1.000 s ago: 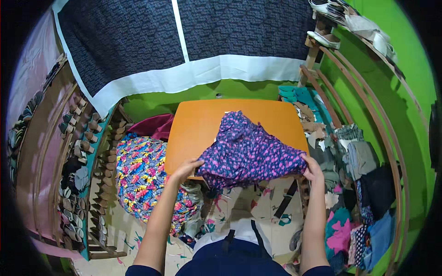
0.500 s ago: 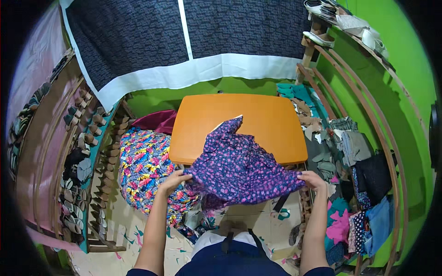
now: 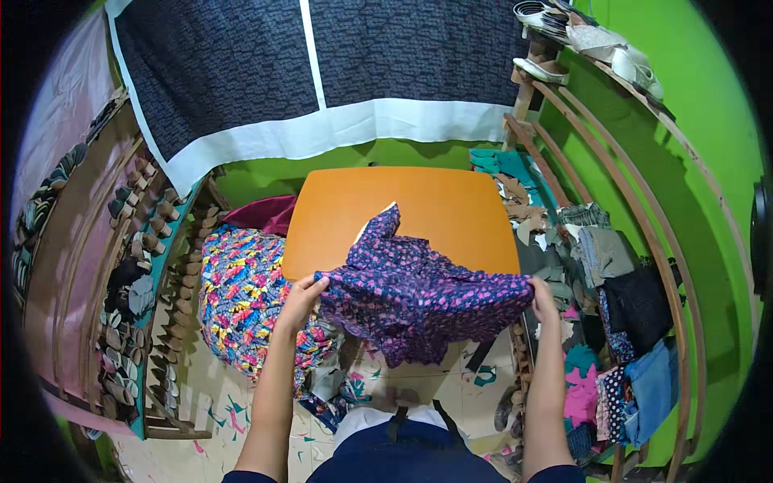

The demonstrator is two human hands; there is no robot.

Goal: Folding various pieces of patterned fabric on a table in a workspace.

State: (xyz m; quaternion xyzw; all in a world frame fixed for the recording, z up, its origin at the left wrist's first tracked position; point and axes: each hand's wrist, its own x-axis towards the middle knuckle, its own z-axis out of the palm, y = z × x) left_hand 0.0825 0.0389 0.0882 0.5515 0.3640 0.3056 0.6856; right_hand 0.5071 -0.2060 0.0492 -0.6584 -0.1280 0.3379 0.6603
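Note:
A dark blue garment with a pink and purple flower print [image 3: 411, 294] is stretched between my two hands, its exact kind unclear. Its far part, with a narrow sleeve-like end, lies on the orange tabletop [image 3: 394, 189], and its near part hangs past the table's front edge. My left hand [image 3: 299, 303] is closed on the garment's left corner, thumb on top. On the other side, my right hand [image 3: 545, 301] pinches the right corner, just off the table's front right corner. The cloth between the hands is spread, with some folds.
A large bundle in a multicoloured print [image 3: 245, 294] stands left of the table. Shoe racks [image 3: 149, 322] line the left side. Wooden shelves with folded clothes [image 3: 616, 258] and cloth scraps run along the right. Scraps litter the tiled floor [image 3: 439, 394].
Both hands have moved slightly away from me and a little farther apart, keeping hold of the garment. Its near edge now spreads wider between them. The whole view has shifted slightly.

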